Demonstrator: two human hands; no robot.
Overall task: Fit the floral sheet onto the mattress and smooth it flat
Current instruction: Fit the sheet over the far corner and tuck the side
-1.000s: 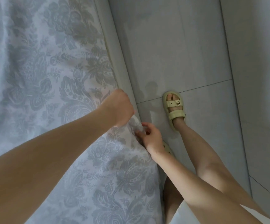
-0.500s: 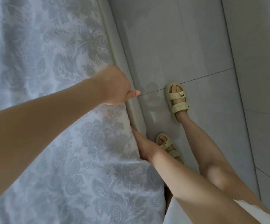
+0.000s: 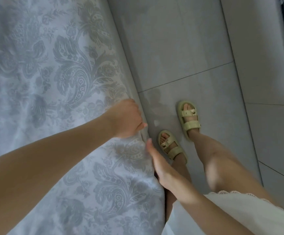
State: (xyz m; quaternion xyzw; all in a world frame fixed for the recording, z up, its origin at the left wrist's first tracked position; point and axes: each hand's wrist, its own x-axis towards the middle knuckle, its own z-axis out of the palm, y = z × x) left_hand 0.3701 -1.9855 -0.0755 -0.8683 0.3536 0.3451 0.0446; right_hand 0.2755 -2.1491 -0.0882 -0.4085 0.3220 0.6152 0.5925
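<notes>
two hands line the bed edge (image 3: pixel 119 53): left hand (image 3: pixel 126 118) clutches the grey-blue floral fabric sheet (image 3: pixel 56 68); right hand (image 3: pixel 156 161), flat-fingered, just nearer.

Pale grey-blue floral sheet (image 3: pixel 56 78) lies draped over the mattress (image 3: pixel 121 53) edge.

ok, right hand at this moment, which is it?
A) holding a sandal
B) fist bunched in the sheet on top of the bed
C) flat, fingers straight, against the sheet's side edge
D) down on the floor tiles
C: the right hand lies flat with straight fingers along the side edge of the floral sheet. The left hand is the one curled over that edge.
</notes>
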